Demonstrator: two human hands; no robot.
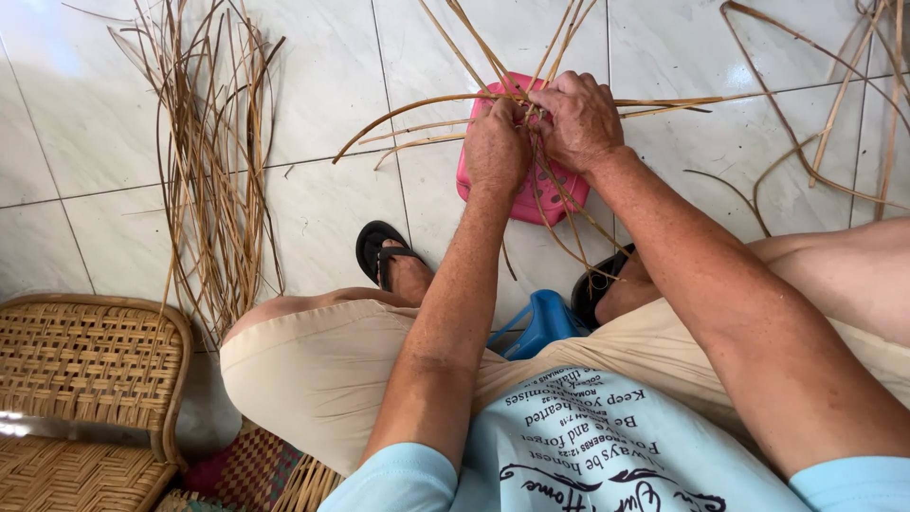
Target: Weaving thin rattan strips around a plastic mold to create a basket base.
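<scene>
Both hands meet over the middle of the picture, side by side and almost touching. Left hand [495,144] is curled nearly shut, its fingers pinching a cluster of thin cane strips [569,102] where they cross. Right hand [578,118] is also curled, knuckles up, closed on the same crossing of strips from the other side. How many strips each one grips cannot be counted, since the fingers hide the crossing.

From that crossing the cane strips fan outward: several rise toward the top edge, a few long ones run sideways to left and right, and thinner ones trail down toward the person's feet. Directly under the hands lies one pink plastic stool [531,194], partly hidden by them, resting on the pale tiled floor [322,85].

One loose bundle of cane [213,161] lies on the tiles well to the left, too many strands to count. More curved strips [815,123] lie at the right edge. Two black sandals show, one on the left foot [379,251] and one [597,280] half hidden behind the right forearm. One blue plastic seat [542,322] peeks out between the knees. One woven cane chair [85,365] stands at the lower left corner.
</scene>
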